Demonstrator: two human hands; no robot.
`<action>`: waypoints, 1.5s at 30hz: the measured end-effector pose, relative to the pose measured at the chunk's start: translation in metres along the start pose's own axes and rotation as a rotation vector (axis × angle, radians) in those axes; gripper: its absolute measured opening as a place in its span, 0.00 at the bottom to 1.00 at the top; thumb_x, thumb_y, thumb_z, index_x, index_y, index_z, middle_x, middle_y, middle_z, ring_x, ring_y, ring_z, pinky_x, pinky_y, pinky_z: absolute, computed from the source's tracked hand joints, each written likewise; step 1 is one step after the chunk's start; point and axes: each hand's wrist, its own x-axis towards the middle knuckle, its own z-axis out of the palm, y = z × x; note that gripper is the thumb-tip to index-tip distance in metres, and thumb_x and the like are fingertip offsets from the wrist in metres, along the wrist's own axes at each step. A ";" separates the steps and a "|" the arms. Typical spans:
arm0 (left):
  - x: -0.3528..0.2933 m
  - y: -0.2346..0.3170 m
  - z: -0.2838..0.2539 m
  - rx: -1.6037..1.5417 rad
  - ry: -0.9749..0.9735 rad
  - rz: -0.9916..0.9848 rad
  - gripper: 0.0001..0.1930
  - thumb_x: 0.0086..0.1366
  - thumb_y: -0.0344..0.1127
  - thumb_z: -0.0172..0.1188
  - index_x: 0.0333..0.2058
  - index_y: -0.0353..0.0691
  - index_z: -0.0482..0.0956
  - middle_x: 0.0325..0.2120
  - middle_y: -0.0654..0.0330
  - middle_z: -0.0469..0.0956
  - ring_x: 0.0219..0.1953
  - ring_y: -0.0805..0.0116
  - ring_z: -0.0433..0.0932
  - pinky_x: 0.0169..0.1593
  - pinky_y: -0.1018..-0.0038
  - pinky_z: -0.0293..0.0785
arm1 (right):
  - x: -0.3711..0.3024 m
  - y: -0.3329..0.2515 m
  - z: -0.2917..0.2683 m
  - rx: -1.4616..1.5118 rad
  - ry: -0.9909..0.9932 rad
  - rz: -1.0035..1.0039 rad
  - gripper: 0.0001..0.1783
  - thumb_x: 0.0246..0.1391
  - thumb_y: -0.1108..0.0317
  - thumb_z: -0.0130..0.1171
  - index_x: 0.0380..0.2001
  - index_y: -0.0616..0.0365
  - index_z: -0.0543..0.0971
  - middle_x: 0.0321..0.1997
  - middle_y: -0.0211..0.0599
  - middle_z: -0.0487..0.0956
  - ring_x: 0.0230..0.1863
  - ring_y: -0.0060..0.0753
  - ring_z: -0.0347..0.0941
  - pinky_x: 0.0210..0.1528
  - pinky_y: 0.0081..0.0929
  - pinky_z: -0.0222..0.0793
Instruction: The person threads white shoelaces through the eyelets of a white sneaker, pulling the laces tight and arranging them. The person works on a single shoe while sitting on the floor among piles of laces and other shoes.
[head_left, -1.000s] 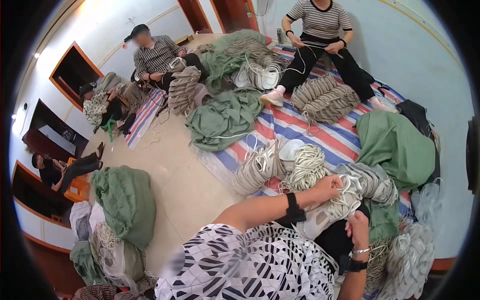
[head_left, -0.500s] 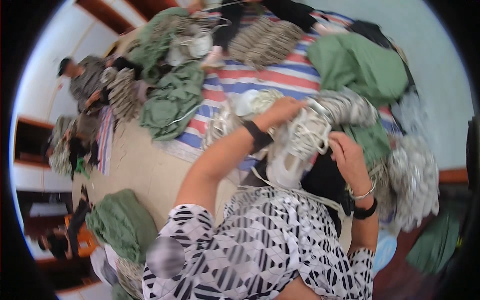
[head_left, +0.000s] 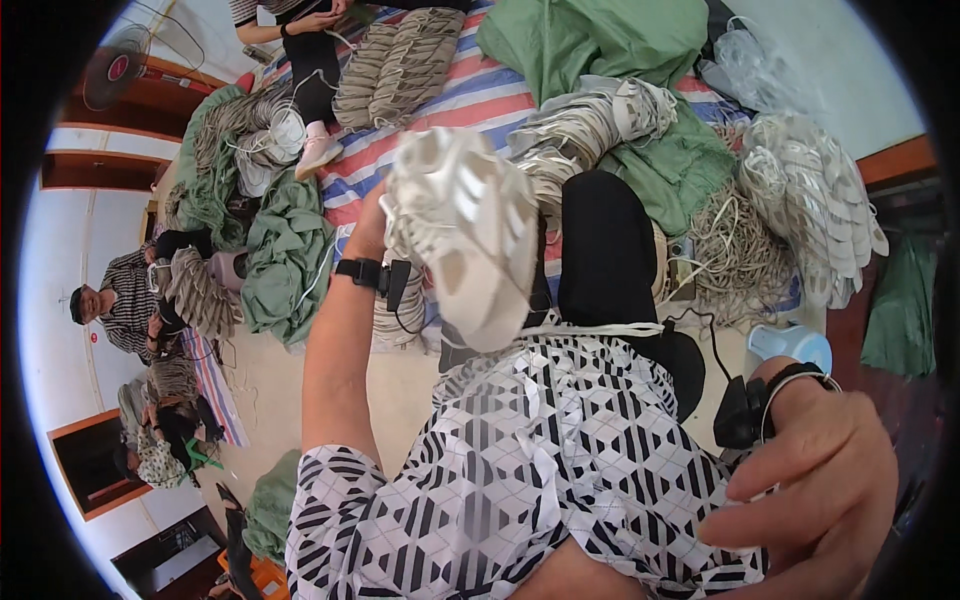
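Your left hand (head_left: 385, 215), mostly hidden, lifts a blurred white woven-cord bundle (head_left: 465, 235); I cannot tell how firmly. Your right hand (head_left: 820, 490) curls half-closed, seemingly empty. A thin white cord (head_left: 590, 328) trailing below the bundle could snag your lap.

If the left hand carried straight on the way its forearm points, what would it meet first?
Judging loosely, since depth is unclear: the left hand, already holding the white woven-cord bundle, points up-frame toward the red, white and blue striped mat.

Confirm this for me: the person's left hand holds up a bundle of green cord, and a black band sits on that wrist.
Not quite. In the head view the left hand holds up a bundle of white cord, not green; the green in the room is the netting heaped on the floor. The black band on that wrist is right.
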 end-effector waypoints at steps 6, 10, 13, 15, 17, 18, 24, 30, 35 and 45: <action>-0.017 -0.020 -0.034 -0.246 -0.021 0.167 0.17 0.64 0.47 0.51 0.43 0.40 0.76 0.35 0.60 0.79 0.36 0.67 0.78 0.44 0.66 0.77 | -0.005 0.008 0.023 -0.076 0.372 -0.202 0.15 0.47 0.51 0.64 0.41 0.25 0.80 0.38 0.20 0.79 0.29 0.28 0.68 0.26 0.30 0.65; -0.029 -0.023 -0.043 -0.286 -0.037 0.257 0.17 0.65 0.47 0.51 0.43 0.40 0.75 0.36 0.59 0.79 0.35 0.67 0.79 0.44 0.66 0.77 | 0.000 -0.005 0.020 0.048 0.269 0.073 0.12 0.48 0.52 0.63 0.38 0.29 0.82 0.37 0.20 0.80 0.27 0.26 0.67 0.25 0.27 0.64; -0.035 -0.029 -0.042 -0.333 -0.056 0.296 0.17 0.65 0.47 0.50 0.44 0.40 0.75 0.36 0.59 0.79 0.35 0.67 0.79 0.44 0.66 0.77 | 0.006 -0.026 0.007 0.020 0.064 0.286 0.10 0.49 0.53 0.62 0.37 0.30 0.82 0.37 0.20 0.80 0.26 0.26 0.67 0.25 0.25 0.64; -0.042 -0.033 -0.040 -0.365 -0.066 0.326 0.18 0.65 0.46 0.50 0.44 0.40 0.75 0.36 0.59 0.79 0.35 0.67 0.79 0.44 0.67 0.78 | 0.009 0.016 -0.009 0.177 -0.179 -0.158 0.09 0.50 0.53 0.61 0.37 0.32 0.82 0.37 0.21 0.80 0.25 0.25 0.67 0.24 0.23 0.64; -0.047 -0.038 -0.041 -0.393 -0.054 0.351 0.18 0.65 0.46 0.50 0.44 0.39 0.75 0.37 0.58 0.79 0.35 0.67 0.79 0.44 0.67 0.78 | 0.016 0.034 -0.016 0.324 -0.364 -0.437 0.10 0.51 0.53 0.61 0.38 0.31 0.82 0.38 0.21 0.80 0.24 0.25 0.67 0.24 0.22 0.64; -0.048 -0.039 -0.040 -0.404 -0.053 0.363 0.18 0.65 0.46 0.49 0.44 0.39 0.75 0.37 0.58 0.79 0.35 0.67 0.79 0.44 0.67 0.78 | 0.024 0.027 -0.021 0.350 -0.405 -0.366 0.10 0.52 0.53 0.60 0.39 0.30 0.82 0.40 0.21 0.80 0.24 0.24 0.66 0.24 0.21 0.64; -0.043 -0.047 -0.031 -0.443 -0.037 0.417 0.18 0.66 0.46 0.49 0.45 0.39 0.74 0.37 0.58 0.79 0.34 0.67 0.79 0.43 0.67 0.78 | 0.007 -0.016 0.043 0.056 0.156 0.053 0.15 0.51 0.53 0.60 0.45 0.27 0.79 0.44 0.19 0.81 0.25 0.22 0.65 0.24 0.20 0.63; -0.048 -0.066 -0.032 -0.499 0.060 0.489 0.18 0.66 0.46 0.48 0.45 0.38 0.74 0.38 0.57 0.79 0.34 0.66 0.79 0.43 0.68 0.78 | 0.031 -0.023 0.005 0.244 -0.335 0.254 0.13 0.51 0.55 0.61 0.42 0.29 0.78 0.40 0.14 0.80 0.30 0.19 0.66 0.29 0.20 0.65; -0.027 -0.072 -0.030 -0.540 0.154 0.526 0.18 0.66 0.46 0.47 0.46 0.38 0.73 0.39 0.57 0.79 0.33 0.66 0.79 0.43 0.69 0.78 | 0.033 -0.014 0.002 0.271 -0.356 0.054 0.12 0.49 0.56 0.62 0.40 0.29 0.79 0.37 0.12 0.78 0.33 0.22 0.68 0.30 0.24 0.65; -0.059 -0.058 0.011 -0.292 -0.402 0.406 0.27 0.69 0.52 0.41 0.60 0.40 0.61 0.53 0.53 0.70 0.51 0.66 0.73 0.52 0.70 0.72 | 0.033 -0.012 0.026 0.229 -0.153 0.044 0.04 0.52 0.53 0.59 0.31 0.31 0.81 0.28 0.16 0.76 0.29 0.24 0.68 0.25 0.23 0.63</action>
